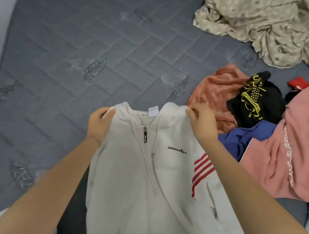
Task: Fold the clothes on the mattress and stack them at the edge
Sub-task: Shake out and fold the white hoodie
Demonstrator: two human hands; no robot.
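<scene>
Head view: white hoodie held up in both hands, zip front facing the camera, hood end far, hem end near and running out of frame at the bottom. Its long axis runs far-to-near, roughly in line with the forearms. Left hand grips the left shoulder, fingers curled round a bunch of cloth. Right hand pinches the right shoulder beside the hood, at about the same height. Both hands sit at the far end of the garment, so the body hangs toward the person. Bare grey mattress lies left and far of the hands; that looks like the place to lay it flat. Unfolded pile to the right: pink sweatshirt, orange top, black shirt, blue garment. Crumpled patterned sheet far right. No folded stack visible; judged early in the task.
</scene>
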